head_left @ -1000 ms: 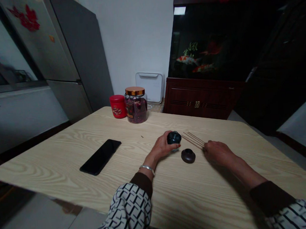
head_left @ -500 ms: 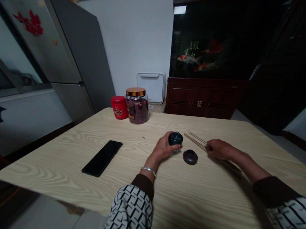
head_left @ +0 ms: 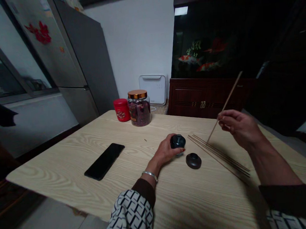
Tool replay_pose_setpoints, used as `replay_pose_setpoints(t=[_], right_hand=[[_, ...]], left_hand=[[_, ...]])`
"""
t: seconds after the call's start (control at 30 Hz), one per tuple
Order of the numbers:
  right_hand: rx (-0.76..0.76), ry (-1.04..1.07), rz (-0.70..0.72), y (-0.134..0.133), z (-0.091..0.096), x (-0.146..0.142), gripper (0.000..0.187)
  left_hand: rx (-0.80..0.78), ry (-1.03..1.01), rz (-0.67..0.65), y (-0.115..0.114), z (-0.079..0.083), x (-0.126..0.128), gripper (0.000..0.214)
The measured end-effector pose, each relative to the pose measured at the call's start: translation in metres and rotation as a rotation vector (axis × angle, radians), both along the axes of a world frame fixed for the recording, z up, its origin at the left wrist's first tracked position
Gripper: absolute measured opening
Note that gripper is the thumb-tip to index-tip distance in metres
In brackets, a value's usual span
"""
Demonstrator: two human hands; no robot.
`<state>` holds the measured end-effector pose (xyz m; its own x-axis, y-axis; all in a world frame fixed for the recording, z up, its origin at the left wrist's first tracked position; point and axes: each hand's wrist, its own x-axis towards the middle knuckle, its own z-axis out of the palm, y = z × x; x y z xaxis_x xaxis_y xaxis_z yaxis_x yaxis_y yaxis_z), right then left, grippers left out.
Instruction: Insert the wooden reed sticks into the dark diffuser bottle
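Observation:
My left hand (head_left: 168,149) is closed round a small dark glossy jar (head_left: 177,141) that stands on the table. In front of it lies a round dark brown lid-like piece (head_left: 193,160) with a raised ring on top. My right hand (head_left: 236,124) is raised above the table, its thumb and fingers pinching a thin brown incense stick (head_left: 230,95). This stick slants upward to the right, and its lower end comes down near the other sticks. Several more incense sticks (head_left: 221,155) lie loosely side by side on the table, below my right hand.
A black phone (head_left: 104,161) lies to the left on the wooden table (head_left: 67,159). Toward the back edge stand a red canister (head_left: 121,110) and a clear jar (head_left: 139,110) of dried dark-red contents with a copper-coloured lid. Beyond are a white appliance (head_left: 153,90), a fish tank and a fridge.
My right hand has risen from the bundle of incense sticks with one stick in its fingers; the others now lie uncovered. My left hand still holds the dark jar. The view has shifted slightly.

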<state>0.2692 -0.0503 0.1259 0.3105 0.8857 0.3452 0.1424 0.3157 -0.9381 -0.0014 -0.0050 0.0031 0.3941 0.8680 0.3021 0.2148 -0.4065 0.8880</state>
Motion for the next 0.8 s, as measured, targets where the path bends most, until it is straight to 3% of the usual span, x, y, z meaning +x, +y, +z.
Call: replay_pose_setpoints(t=[0.1,0.27,0.53,0.8], right_hand=[[0.145,0.261,-0.028,0.009,0.009,-0.033,0.026],[0.229,0.215,-0.053,0.027,-0.004,-0.067,0.021],[0.221,0.026,0.003,0.039,-0.033,-0.084,0.019],[0.290,0.024,-0.056,0.033,-0.020,-0.084,0.020]], left_hand=[[-0.001,-0.003,0.013,0.000,0.000,0.001,0.073],[-0.006,0.001,0.014,0.000,0.000,0.001,0.072],[-0.018,-0.013,0.010,-0.001,0.001,0.002,0.070],[-0.006,-0.013,0.000,-0.001,0.002,0.002,0.070]])
